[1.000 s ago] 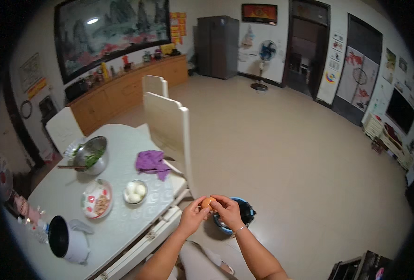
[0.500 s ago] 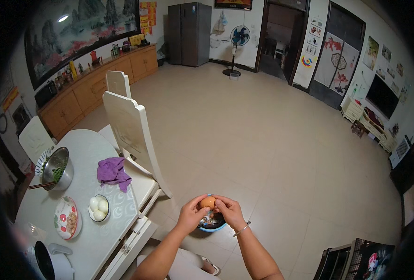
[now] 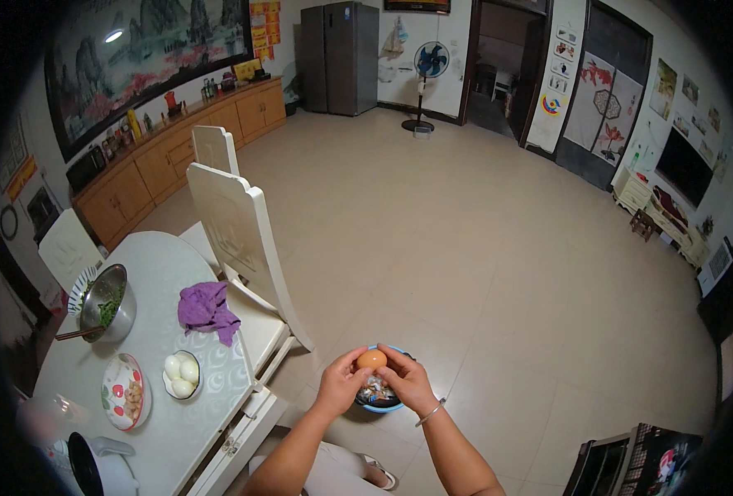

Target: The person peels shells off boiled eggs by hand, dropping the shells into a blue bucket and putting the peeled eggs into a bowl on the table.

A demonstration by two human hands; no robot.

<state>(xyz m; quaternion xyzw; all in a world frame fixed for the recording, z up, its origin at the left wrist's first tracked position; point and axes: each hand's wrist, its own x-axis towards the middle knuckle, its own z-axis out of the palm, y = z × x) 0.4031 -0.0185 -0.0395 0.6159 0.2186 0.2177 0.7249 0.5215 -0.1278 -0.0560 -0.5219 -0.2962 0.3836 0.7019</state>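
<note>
Beige tiles stretch across this wide room, with a dark grey two-door refrigerator (image 3: 340, 62) and a black standing fan with blue blades (image 3: 431, 60) over by the far wall. Down front, all the action: left hand (image 3: 339, 382) and right hand (image 3: 410, 383), both curled inward, share a fingertip grip on one smooth orange-brown egg (image 3: 372, 359)! It sits right between them, up above a round blue-rimmed bin (image 3: 380, 408) on the floor, with crumpled litter showing inside. A slim silver bracelet (image 3: 431, 412) circles the right wrist.

Over to the left, it's a busy pale oval bench (image 3: 164, 273)! Smooth white eggs (image 3: 182, 387) fill a small round bowl (image 3: 199, 382); just beside it, a white bowl with red patterns (image 3: 116, 374) holds pale brown pieces. Farther back, a shiny steel bowl (image 3: 123, 324) carries leafy greens (image 3: 110, 310), brown chopsticks (image 3: 79, 334) poking out past its side. And near the bench's right edge, a rumpled purple cloth (image 3: 207, 307), close to a cream high-backed chair (image 3: 238, 219).
</note>
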